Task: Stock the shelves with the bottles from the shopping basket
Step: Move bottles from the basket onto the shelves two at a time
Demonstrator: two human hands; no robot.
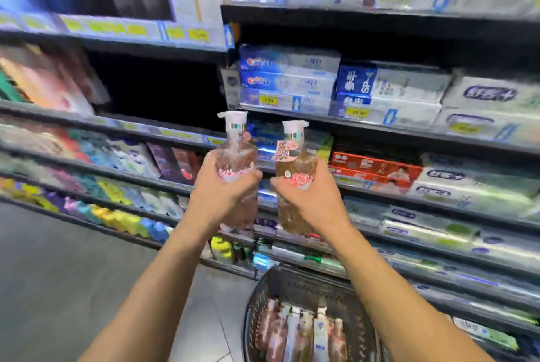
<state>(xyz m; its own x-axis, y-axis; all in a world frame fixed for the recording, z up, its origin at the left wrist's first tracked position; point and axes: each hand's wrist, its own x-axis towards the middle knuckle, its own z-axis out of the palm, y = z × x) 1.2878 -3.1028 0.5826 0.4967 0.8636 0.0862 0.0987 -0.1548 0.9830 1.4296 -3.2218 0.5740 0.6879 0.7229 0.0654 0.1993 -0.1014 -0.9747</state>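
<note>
Grey floor tiles (58, 274) run beside dark shelves (380, 125) stacked with toothpaste boxes (289, 78); one shadowed gap (157, 89) sits mid-left. Below your arms, the black mesh basket (263, 297) holds more pump bottles (304, 332) lying side by side. Your left hand (222, 189) grips a pinkish bottle (238, 154) and your right hand (304, 195) grips an amber bottle (295, 157), both upright before the shelves.

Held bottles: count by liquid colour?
Pink bottle: 1, in left hand
Amber bottle: 1, in right hand
Total: 2
Bottles in the basket are too blurred to count.
</note>
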